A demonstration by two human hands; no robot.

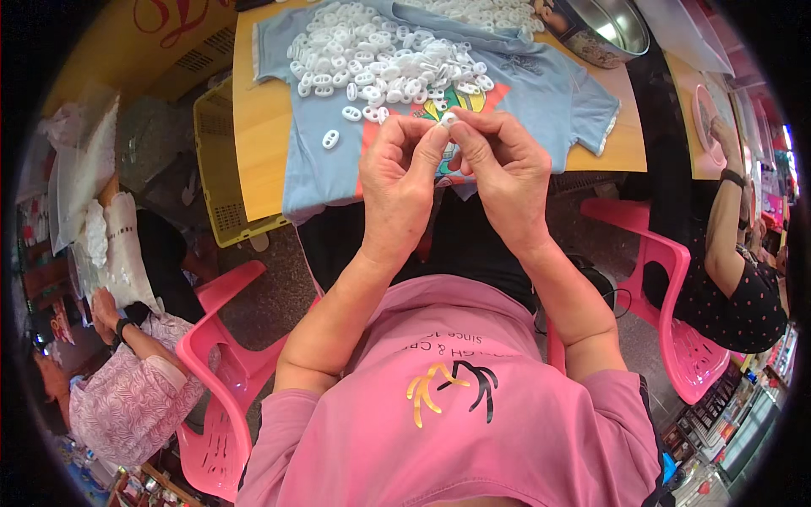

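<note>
Your left hand (pixel 397 182) and right hand (pixel 505 173) pinch one white plastic piece (pixel 448 119) together; beyond it, a large pile of white pieces (pixel 380 55) waits on the blue shirt (pixel 541 93).

I see only one view, from a fisheye camera on the wearer's head, looking steeply down and slightly forward. It sits close: the pink printed shirt (pixel 473 422) fills the bottom of the frame, and both forearms rise from there to centre. The light wooden tabletop (pixel 258 127) curves across the top, and pink plastic chairs (pixel 221 372) bend along both sides.
</note>
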